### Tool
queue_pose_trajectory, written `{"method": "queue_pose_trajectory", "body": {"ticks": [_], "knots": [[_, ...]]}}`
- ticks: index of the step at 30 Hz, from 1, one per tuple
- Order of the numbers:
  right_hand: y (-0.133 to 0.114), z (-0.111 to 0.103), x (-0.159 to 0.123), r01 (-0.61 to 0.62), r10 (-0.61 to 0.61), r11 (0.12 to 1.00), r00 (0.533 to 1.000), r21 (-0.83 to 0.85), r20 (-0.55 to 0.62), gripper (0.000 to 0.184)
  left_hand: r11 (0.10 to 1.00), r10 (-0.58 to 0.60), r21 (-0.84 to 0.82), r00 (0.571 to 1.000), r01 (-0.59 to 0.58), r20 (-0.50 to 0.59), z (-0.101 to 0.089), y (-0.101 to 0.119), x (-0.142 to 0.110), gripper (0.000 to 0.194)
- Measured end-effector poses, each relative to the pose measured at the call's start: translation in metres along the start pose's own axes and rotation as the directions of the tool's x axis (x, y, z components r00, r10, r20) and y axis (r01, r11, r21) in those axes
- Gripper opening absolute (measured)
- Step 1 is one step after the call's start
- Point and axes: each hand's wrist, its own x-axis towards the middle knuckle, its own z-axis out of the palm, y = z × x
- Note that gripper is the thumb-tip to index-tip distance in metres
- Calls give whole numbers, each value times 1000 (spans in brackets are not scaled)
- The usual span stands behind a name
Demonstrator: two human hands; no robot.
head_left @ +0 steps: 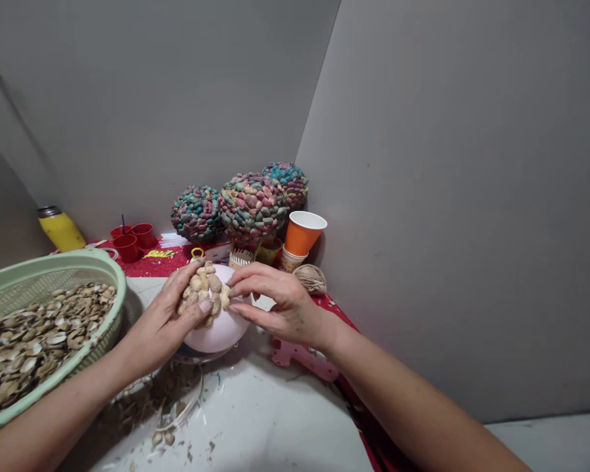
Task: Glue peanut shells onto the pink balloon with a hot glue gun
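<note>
A smooth, pale pink ball [219, 335], balloon-like, sits low over the table in front of me. Peanut shells [204, 283] cover its upper left side in a close patch. My left hand [174, 305] is curled around that side, its thumb across the shells and fingers behind. With its fingertips, my right hand [270, 298] pinches a single peanut shell [225, 297] against the ball, at the patch's right edge. Under the ball is a round support, mostly hidden.
A green basket [120, 282] of shells stands left. Behind are shell-covered colored balls [253, 206], red cups [126, 248], a yellow bottle [63, 229], an orange paper cup [305, 235] and twine [311, 278]. A pink glue gun [305, 358] lies right; shell scraps and a white cord [191, 400] lie in front.
</note>
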Motion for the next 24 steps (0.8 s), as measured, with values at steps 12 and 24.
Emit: {"method": "queue_pose_trajectory", "body": {"ticks": [12,24], "knots": [[0,3,-5,9,-10,996,1000,-94,-12,9,1000,-13,-12,1000,13,-8,5,-5,2,76],[-1,23,-4,-24,7,995,984,-96,-179,12,1000,-3,2,995,3,-97,0,-4,3,74]]}}
